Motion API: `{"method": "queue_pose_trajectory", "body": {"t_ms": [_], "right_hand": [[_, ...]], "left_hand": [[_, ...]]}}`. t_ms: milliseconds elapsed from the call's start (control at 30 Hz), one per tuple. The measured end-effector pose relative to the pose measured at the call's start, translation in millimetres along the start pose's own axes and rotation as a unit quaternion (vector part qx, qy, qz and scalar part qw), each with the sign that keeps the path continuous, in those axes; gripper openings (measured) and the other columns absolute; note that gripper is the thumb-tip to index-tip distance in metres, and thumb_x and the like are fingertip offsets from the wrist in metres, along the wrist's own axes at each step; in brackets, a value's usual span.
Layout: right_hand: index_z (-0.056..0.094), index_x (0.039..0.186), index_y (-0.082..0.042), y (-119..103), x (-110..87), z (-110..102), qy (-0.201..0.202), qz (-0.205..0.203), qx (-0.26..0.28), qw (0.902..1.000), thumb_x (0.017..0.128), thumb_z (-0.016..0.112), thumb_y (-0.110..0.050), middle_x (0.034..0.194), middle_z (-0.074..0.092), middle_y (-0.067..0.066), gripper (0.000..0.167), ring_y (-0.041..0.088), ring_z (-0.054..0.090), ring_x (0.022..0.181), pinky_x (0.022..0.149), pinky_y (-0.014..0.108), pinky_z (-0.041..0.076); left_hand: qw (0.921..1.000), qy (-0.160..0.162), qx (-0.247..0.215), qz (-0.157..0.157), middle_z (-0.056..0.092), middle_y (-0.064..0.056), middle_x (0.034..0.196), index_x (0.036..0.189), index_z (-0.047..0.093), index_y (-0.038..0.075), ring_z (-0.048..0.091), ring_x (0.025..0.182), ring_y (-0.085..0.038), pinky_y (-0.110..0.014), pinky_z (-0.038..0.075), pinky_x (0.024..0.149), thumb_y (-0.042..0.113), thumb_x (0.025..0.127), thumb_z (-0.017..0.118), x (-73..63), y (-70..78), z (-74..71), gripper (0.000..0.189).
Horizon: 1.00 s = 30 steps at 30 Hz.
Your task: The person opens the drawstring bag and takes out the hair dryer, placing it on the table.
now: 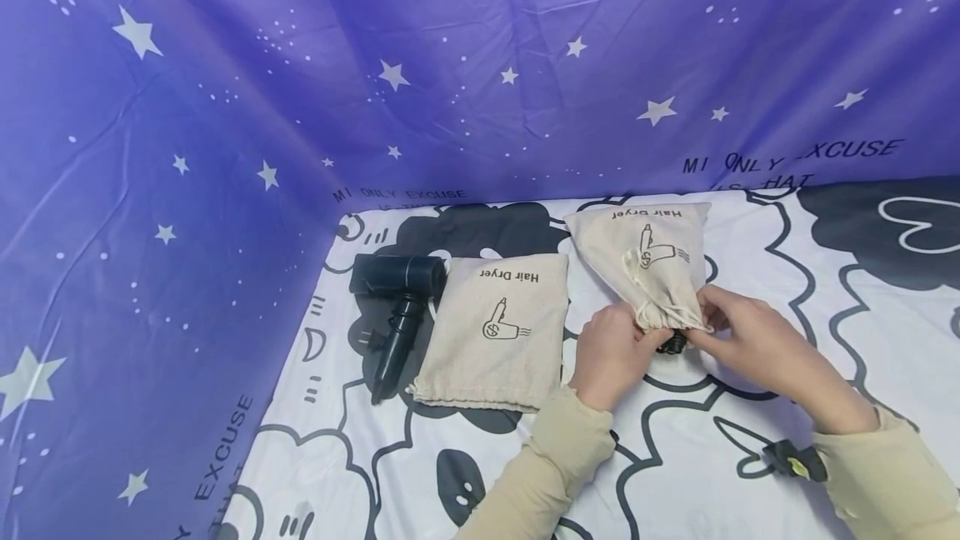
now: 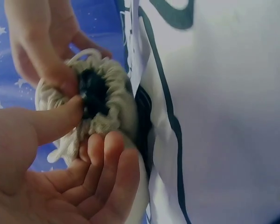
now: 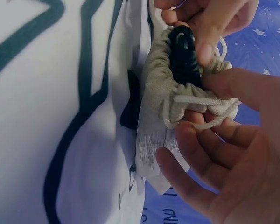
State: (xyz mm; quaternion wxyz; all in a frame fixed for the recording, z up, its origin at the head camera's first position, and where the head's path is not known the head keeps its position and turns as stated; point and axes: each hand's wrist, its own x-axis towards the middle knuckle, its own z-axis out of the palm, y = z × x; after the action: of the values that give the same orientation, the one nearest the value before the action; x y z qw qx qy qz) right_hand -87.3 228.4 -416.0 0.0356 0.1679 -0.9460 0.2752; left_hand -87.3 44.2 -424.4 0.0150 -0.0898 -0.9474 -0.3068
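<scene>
While only the head view takes in the purple starred backdrop [image 1: 465, 132] and the black-and-white patterned cloth [image 1: 675, 473] that meets its foot and runs on at the right and toward you, your drawstring bag [image 1: 678, 280] lies near that far edge, to the right of the flat bag [image 1: 465, 357] and the dark hair dryer [image 1: 397, 277]. Your left hand [image 1: 611, 348] and right hand [image 1: 750, 336] both pinch its gathered mouth between thumb and fingers, and your wrist views look into that mouth, where a dark ridged thing [image 3: 184, 56] shows near the white cord [image 3: 200, 100].
</scene>
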Motion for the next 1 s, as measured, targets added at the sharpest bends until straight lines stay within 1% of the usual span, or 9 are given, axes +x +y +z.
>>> {"method": "queue_pose_trajectory", "body": {"t_ms": [133,200,333,433,533,633,800,900,1000], "right_hand": [[0.058,0.086,-0.013,-4.2,0.6,-1.3,0.021,0.008,-0.021,0.9995,0.078,0.077,-0.014,0.077,0.066,0.000,0.021,0.018,0.060,0.069,0.058,0.038,0.047],[0.057,0.083,-0.014,-6.0,0.5,-1.7,0.036,0.011,-0.041,0.9984,0.076,0.078,-0.017,0.076,0.065,0.000,0.022,0.018,0.058,0.066,0.056,0.038,0.044],[0.055,0.079,-0.016,-7.5,-0.1,-1.6,0.052,0.021,-0.064,0.9964,0.073,0.077,-0.019,0.074,0.063,-0.001,0.023,0.017,0.054,0.063,0.053,0.036,0.040],[0.052,0.078,-0.017,-7.0,-1.4,0.6,0.038,0.037,-0.069,0.9962,0.073,0.076,-0.021,0.071,0.057,-0.003,0.024,0.016,0.048,0.060,0.051,0.033,0.034],[0.051,0.078,-0.017,-5.0,-2.7,3.1,0.017,0.049,-0.076,0.9958,0.073,0.075,-0.023,0.070,0.054,-0.005,0.025,0.016,0.044,0.059,0.050,0.032,0.032],[0.054,0.080,-0.017,-1.9,-3.2,3.4,0.000,0.056,-0.077,0.9955,0.073,0.076,-0.023,0.071,0.057,-0.005,0.023,0.016,0.047,0.061,0.050,0.035,0.035],[0.059,0.084,-0.015,1.9,-1.8,4.0,-0.018,0.059,-0.073,0.9954,0.075,0.077,-0.025,0.075,0.064,-0.004,0.022,0.017,0.055,0.064,0.052,0.040,0.041],[0.060,0.085,-0.014,0.8,-0.8,6.7,-0.019,0.055,-0.075,0.9955,0.076,0.076,-0.024,0.074,0.064,-0.004,0.021,0.017,0.055,0.063,0.051,0.039,0.041],[0.060,0.085,-0.014,-2.6,0.5,9.5,-0.009,0.044,-0.077,0.9960,0.077,0.074,-0.023,0.073,0.062,-0.004,0.019,0.015,0.053,0.062,0.051,0.037,0.039]], "left_hand": [[0.9994,0.012,0.033,0.002,0.051,0.008,0.063,0.067,0.054,0.019,0.052,0.057,-0.008,-0.023,0.035,0.050,0.038,0.088,0.072,-1.6,2.9,0.8,0.034],[0.9982,0.026,0.054,0.008,0.053,0.007,0.063,0.065,0.052,0.020,0.053,0.056,-0.009,-0.024,0.035,0.048,0.035,0.088,0.070,-2.0,2.4,1.0,0.033],[0.9963,0.051,0.069,0.011,0.053,0.006,0.060,0.061,0.049,0.020,0.051,0.051,-0.011,-0.025,0.032,0.045,0.034,0.083,0.070,-2.5,-1.3,1.6,0.034],[0.9957,0.058,0.073,0.006,0.054,0.005,0.058,0.060,0.049,0.020,0.051,0.049,-0.013,-0.025,0.031,0.043,0.035,0.078,0.073,-2.5,-5.6,2.0,0.034],[0.9952,0.056,0.080,-0.005,0.056,0.004,0.058,0.059,0.049,0.020,0.054,0.050,-0.015,-0.027,0.032,0.043,0.035,0.074,0.075,-2.9,-10.8,0.7,0.034],[0.9954,0.051,0.080,-0.009,0.057,0.003,0.058,0.057,0.049,0.020,0.054,0.051,-0.015,-0.027,0.032,0.043,0.034,0.072,0.076,-3.0,-16.2,-2.6,0.034],[0.9963,0.044,0.074,-0.009,0.055,0.003,0.057,0.057,0.049,0.019,0.049,0.049,-0.013,-0.027,0.031,0.042,0.033,0.073,0.076,-3.5,-20.8,-7.4,0.034],[0.9945,0.046,0.093,-0.007,0.057,0.003,0.059,0.059,0.051,0.019,0.052,0.050,-0.013,-0.027,0.033,0.043,0.034,0.074,0.077,-4.1,-18.9,-6.9,0.033],[0.9901,0.056,0.129,0.000,0.059,0.003,0.061,0.061,0.055,0.018,0.057,0.053,-0.014,-0.028,0.037,0.044,0.037,0.076,0.077,-3.9,-14.5,-4.4,0.033]]}}
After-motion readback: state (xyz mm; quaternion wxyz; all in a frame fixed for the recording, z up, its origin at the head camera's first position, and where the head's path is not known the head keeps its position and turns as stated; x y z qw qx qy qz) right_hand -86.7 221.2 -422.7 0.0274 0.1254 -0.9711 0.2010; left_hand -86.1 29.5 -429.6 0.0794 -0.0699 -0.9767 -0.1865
